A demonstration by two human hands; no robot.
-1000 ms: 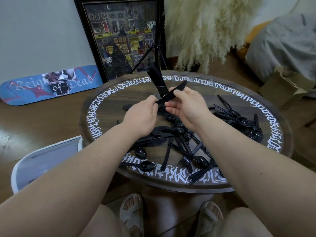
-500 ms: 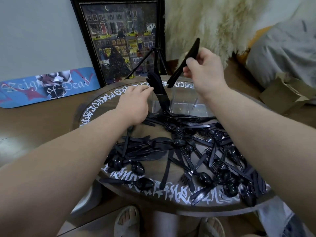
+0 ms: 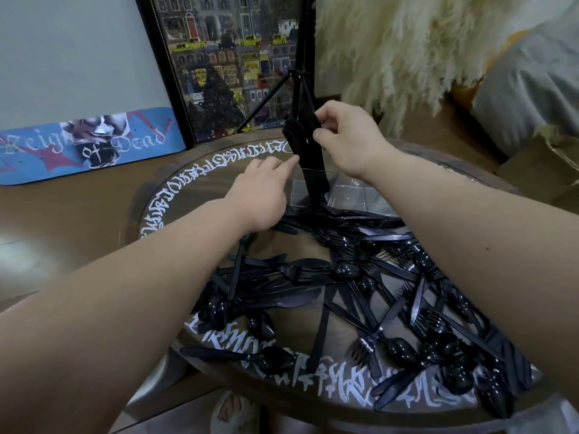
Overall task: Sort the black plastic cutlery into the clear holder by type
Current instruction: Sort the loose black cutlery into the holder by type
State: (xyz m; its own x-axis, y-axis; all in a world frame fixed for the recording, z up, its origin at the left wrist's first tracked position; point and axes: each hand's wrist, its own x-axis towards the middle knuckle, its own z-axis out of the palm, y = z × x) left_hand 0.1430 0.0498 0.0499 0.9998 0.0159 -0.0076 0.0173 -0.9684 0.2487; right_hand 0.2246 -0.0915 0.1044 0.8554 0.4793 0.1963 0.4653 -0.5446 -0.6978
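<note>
A clear holder (image 3: 351,191) stands at the far middle of the round table (image 3: 194,173). A bundle of black knives (image 3: 308,158) stands upright in its left compartment. My right hand (image 3: 347,137) pinches the top of one knife in that bundle between thumb and fingers. My left hand (image 3: 261,192) reaches toward the holder's left side with straight fingers, its fingertips at the bundle. A heap of loose black forks, spoons and knives (image 3: 360,296) covers the near half of the table.
A framed picture (image 3: 225,64) and a tripod (image 3: 297,79) stand behind the table. A blue skateboard deck (image 3: 84,145) leans on the wall at left. A fluffy cream throw (image 3: 407,45) and a cardboard box (image 3: 545,164) are at right.
My right hand has come down from above and brought its knife upright into the bundle in the holder. My left hand has stretched forward to the bundle.
</note>
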